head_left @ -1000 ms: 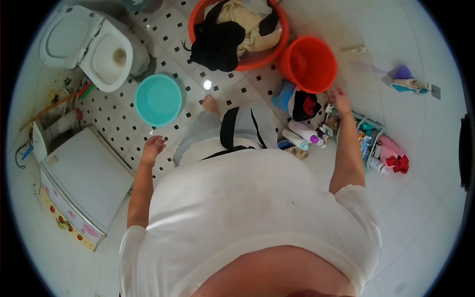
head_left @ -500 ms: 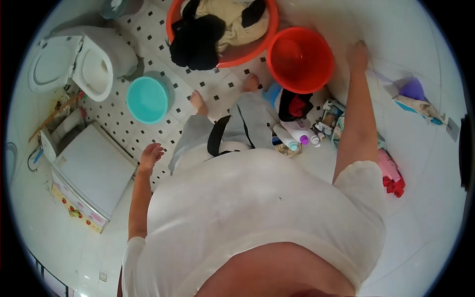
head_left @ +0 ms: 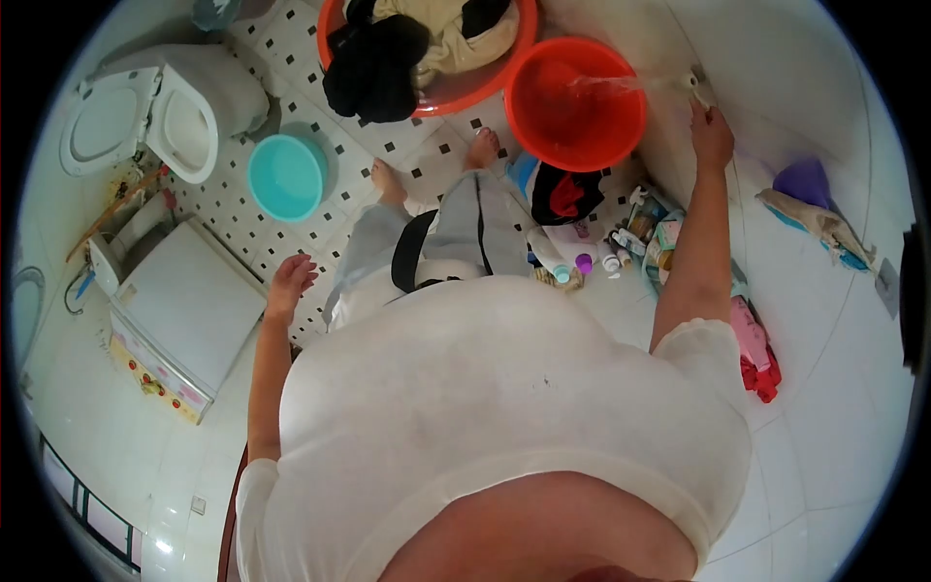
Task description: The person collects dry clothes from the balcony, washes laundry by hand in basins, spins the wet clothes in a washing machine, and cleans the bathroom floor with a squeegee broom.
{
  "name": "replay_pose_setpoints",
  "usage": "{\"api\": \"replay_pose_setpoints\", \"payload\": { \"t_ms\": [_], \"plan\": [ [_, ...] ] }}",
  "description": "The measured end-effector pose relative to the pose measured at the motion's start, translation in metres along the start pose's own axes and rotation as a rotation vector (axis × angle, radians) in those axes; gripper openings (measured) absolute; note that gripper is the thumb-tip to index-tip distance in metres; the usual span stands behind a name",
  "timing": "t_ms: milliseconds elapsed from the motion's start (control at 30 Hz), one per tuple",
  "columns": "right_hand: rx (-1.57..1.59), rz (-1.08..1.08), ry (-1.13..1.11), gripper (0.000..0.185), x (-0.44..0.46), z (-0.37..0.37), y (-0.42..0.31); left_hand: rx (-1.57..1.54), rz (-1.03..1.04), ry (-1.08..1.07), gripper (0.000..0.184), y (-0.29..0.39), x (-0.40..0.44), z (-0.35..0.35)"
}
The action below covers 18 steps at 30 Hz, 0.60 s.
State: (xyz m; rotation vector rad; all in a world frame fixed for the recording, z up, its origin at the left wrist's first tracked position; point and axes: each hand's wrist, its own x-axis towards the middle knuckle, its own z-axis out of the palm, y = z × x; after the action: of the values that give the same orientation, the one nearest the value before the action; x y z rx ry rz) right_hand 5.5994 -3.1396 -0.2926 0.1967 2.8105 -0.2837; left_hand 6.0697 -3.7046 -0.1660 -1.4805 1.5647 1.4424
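Note:
My right hand (head_left: 714, 142) is at the wall, its fingers closed at the handle of a small tap (head_left: 692, 85). A stream of water (head_left: 611, 85) runs sideways from the tap into a red bucket (head_left: 576, 144). My left hand (head_left: 291, 281) hangs in the air by my side, fingers loosely apart, holding nothing. Behind the bucket stands a large orange-red tub (head_left: 465, 97) with black clothes (head_left: 376, 73) and beige clothes (head_left: 456, 44) in it.
A turquoise basin (head_left: 288, 178) sits on the tiled floor beside the toilet (head_left: 184, 126). On the left is a white washing machine (head_left: 189, 301). Several bottles (head_left: 583, 264) and dark cloth (head_left: 562, 199) lie by my legs. A purple scoop (head_left: 803, 181) is at the right wall.
Water now streams from the tap into the red bucket. My right hand has come slightly down from the tap, which now shows. The view has shifted a little.

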Motion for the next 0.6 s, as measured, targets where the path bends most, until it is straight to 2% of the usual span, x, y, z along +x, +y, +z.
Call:
{"api": "replay_pose_setpoints", "payload": {
  "t_ms": [67, 167, 267, 333, 433, 533, 600],
  "plan": [
    [0.13, 0.017, 0.031, 0.043, 0.0, 0.012, 0.003, 0.013, 0.003, -0.017, 0.033, 0.008, -0.003, 0.006],
    [0.473, 0.012, 0.019, 0.035, 0.004, 0.063, 0.034, 0.032, 0.028, -0.024, 0.032, 0.023, -0.011, 0.016],
    [0.678, 0.249, -0.225, 0.038, -0.04, 0.091, 0.012, 0.025, 0.026, -0.03, 0.032, 0.014, -0.006, 0.018],
    [0.743, 0.3, -0.348, 0.03, -0.078, 0.122, -0.003, 0.033, 0.014, -0.035, 0.031, 0.011, -0.002, 0.015],
    [0.812, 0.363, -0.645, 0.022, -0.122, 0.167, -0.03, 0.035, -0.011, -0.081, 0.032, 0.005, 0.007, 0.009],
    [0.857, 0.458, -0.814, 0.019, -0.17, 0.189, -0.097, 0.009, -0.013, -0.102, 0.031, -0.004, 0.019, 0.005],
    [0.773, 0.339, -0.879, 0.022, -0.182, 0.234, -0.122, -0.013, 0.023, -0.153, 0.031, -0.013, 0.032, -0.002]
  ]
}}
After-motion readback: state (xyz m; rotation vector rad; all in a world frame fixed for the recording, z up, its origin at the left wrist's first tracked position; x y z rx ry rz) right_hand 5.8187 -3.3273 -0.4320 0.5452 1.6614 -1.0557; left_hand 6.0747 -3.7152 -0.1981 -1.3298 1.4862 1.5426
